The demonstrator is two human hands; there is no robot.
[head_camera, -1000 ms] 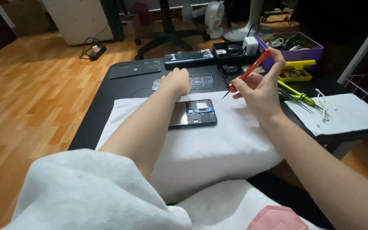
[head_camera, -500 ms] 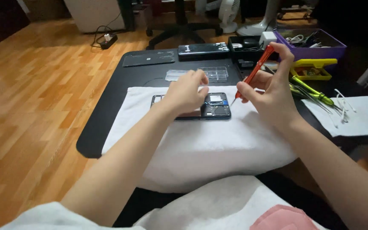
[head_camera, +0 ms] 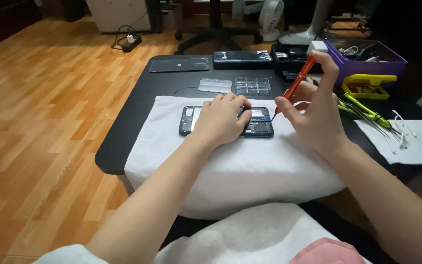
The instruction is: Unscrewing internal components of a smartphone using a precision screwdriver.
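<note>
An opened phone (head_camera: 259,128) with its back cover off lies flat on a white towel (head_camera: 230,161) spread over a low black table (head_camera: 137,122). My left hand (head_camera: 221,120) rests palm-down on the phone's middle, covering most of it and holding it in place. My right hand (head_camera: 313,110) grips a thin red screwdriver (head_camera: 295,83) like a pen. The shaft slants down to the left, and the tip sits just at the phone's right end.
Two clear plastic parts trays (head_camera: 252,86) lie beyond the towel. Dark phone panels (head_camera: 179,64) sit at the table's far edge. A purple box (head_camera: 367,56), a yellow tool holder (head_camera: 367,85), green-handled tools (head_camera: 365,111) and a white cloth (head_camera: 411,142) are at the right. Wooden floor spreads left.
My left hand has settled flat onto the phone. My right hand has brought the screwdriver tip down close to the phone's right end. The view has shifted nearer.
</note>
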